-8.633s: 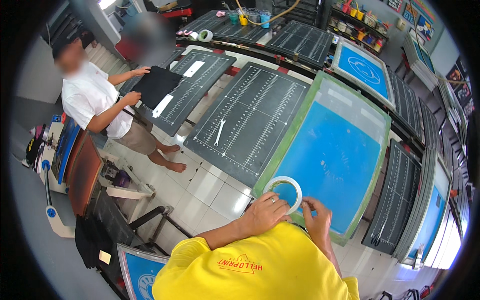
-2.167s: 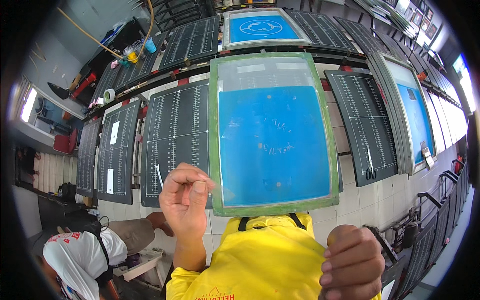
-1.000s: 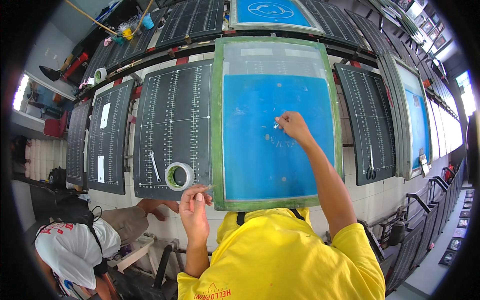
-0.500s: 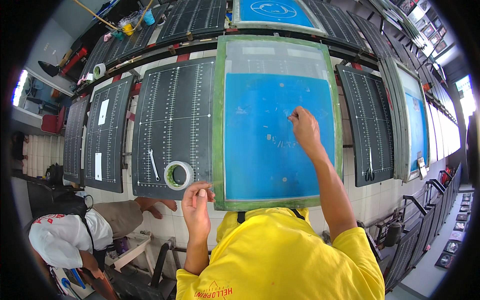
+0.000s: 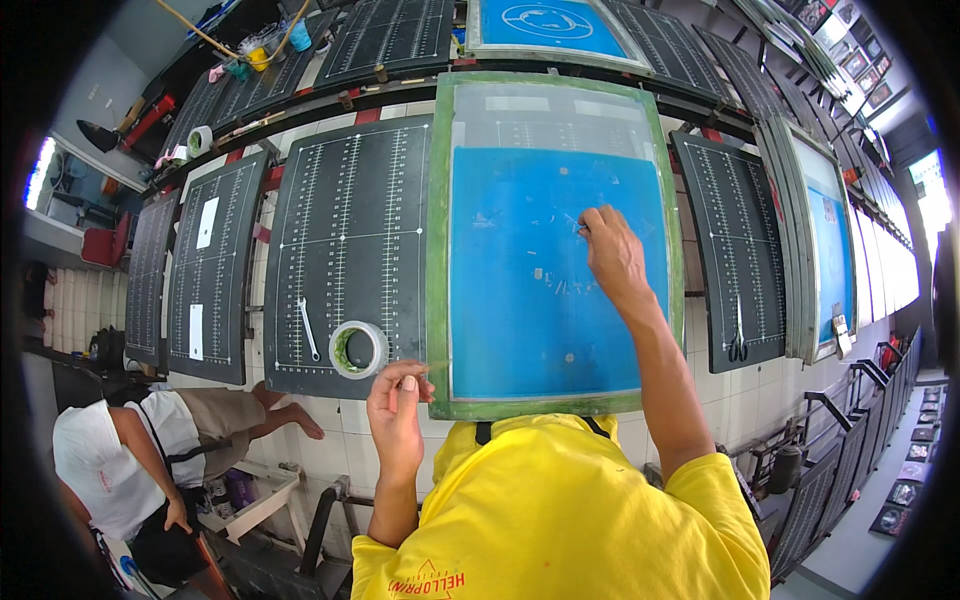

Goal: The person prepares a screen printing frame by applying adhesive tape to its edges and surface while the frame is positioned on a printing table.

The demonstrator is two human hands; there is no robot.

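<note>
Pressing pinched right hand point(image 5: 612, 255) fingertips onto blue screen point(image 5: 555, 270), we judge patching partly done; left hand point(image 5: 397, 400) pinches a clear strip beside tape roll point(image 5: 358, 349).

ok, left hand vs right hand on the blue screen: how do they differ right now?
The right hand reaches far out, fingertips pressed on the middle of the blue screen; the left hand stays close in at the screen's lower left corner, near the tape roll. The left pinches a small clear strip; whether the right holds anything is unclear. Both are bare.
</note>
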